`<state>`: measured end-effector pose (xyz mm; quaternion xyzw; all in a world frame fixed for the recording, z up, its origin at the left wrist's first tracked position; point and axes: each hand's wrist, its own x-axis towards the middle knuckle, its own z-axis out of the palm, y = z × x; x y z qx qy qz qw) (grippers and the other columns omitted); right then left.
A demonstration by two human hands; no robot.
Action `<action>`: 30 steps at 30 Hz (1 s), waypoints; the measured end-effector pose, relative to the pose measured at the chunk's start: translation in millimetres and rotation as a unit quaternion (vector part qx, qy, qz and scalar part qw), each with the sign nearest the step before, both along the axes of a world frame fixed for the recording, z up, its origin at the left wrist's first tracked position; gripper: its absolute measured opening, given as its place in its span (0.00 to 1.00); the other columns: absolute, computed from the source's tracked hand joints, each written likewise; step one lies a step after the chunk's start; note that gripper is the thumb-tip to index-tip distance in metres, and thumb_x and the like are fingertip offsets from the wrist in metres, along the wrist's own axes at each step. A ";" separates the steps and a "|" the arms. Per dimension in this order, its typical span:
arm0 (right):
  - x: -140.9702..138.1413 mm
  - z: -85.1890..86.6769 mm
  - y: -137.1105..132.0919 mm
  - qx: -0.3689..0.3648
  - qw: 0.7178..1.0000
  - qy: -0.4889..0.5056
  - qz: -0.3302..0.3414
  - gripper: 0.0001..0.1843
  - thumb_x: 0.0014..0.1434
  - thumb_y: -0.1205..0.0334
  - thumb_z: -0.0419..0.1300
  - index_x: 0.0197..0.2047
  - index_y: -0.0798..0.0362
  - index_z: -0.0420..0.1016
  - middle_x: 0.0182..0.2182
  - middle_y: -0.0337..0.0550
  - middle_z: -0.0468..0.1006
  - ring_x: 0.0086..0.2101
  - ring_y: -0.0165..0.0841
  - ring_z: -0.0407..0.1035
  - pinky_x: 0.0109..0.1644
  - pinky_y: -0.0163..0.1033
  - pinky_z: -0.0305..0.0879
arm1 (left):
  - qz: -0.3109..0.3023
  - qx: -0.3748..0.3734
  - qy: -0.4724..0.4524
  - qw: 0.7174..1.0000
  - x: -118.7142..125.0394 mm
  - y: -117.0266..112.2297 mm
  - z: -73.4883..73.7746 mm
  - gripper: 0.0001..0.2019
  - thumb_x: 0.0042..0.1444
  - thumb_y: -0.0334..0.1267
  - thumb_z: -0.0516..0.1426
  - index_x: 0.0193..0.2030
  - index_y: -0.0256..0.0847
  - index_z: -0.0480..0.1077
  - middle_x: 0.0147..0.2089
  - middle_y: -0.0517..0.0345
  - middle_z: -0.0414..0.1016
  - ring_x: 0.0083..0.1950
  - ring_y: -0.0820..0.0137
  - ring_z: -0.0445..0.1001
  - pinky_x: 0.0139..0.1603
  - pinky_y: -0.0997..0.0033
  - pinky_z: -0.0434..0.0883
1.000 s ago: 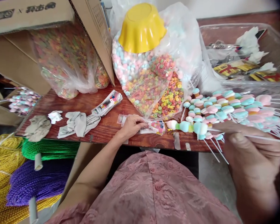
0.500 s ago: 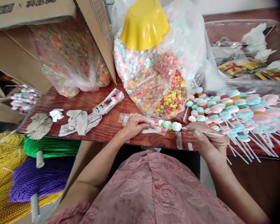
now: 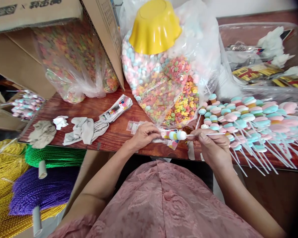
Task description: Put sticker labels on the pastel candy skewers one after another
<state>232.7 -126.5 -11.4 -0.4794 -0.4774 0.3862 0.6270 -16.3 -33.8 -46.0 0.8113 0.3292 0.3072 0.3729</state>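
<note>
My right hand (image 3: 215,146) pinches the white stick of a candy skewer (image 3: 181,135), held level over the front of the table. Round pastel pieces in white, blue, yellow and pink are threaded on it. At the skewer's far tip, my left hand (image 3: 145,135) is closed on the mouth of a small clear printed bag (image 3: 174,144). The tip lies at or inside this bag; the thin film makes its depth hard to see. Just right of my right hand lies a heap of finished candy skewers (image 3: 248,116), their sticks toward the right.
Behind my hands stands a large clear bag of ring candies and marshmallows (image 3: 183,102) with a yellow bowl (image 3: 155,28) upside down on it. Flat packaging (image 3: 116,108) and pale gloves (image 3: 85,130) lie left. A cardboard box (image 3: 104,36) and a clear tray (image 3: 263,89) stand behind.
My right hand has moved left with the candy skewer, bringing its candy end closer to my left hand and the small bag. My left hand has barely shifted.
</note>
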 end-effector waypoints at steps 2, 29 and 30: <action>-3.1 0.8 3.0 0.018 1.000 0.018 -0.010 0.06 0.57 0.53 0.68 0.33 0.45 0.83 0.29 0.38 0.82 0.31 0.36 0.77 0.37 0.44 0.76 | -0.003 0.045 0.033 0.998 -0.8 1.1 4.9 0.11 0.59 0.41 0.62 0.47 0.41 0.78 0.47 0.49 0.79 0.49 0.63 0.73 0.53 0.60 0.69; -36.6 44.3 21.3 0.045 0.999 0.012 -0.017 0.08 0.57 0.54 0.68 0.31 0.48 0.80 0.25 0.36 0.80 0.25 0.31 0.75 0.33 0.39 0.73 | 0.041 0.028 0.101 0.994 32.0 -18.9 50.6 0.22 0.53 0.58 0.63 0.34 0.38 0.70 0.28 0.62 0.70 0.29 0.74 0.66 0.30 0.74 0.59; -38.5 44.6 20.6 0.049 0.999 -0.010 -0.016 0.09 0.57 0.53 0.68 0.30 0.48 0.80 0.24 0.36 0.80 0.25 0.30 0.73 0.31 0.38 0.72 | 0.032 -0.008 0.068 0.997 33.5 -19.3 51.2 0.22 0.52 0.58 0.64 0.33 0.38 0.70 0.28 0.63 0.70 0.28 0.75 0.65 0.30 0.74 0.59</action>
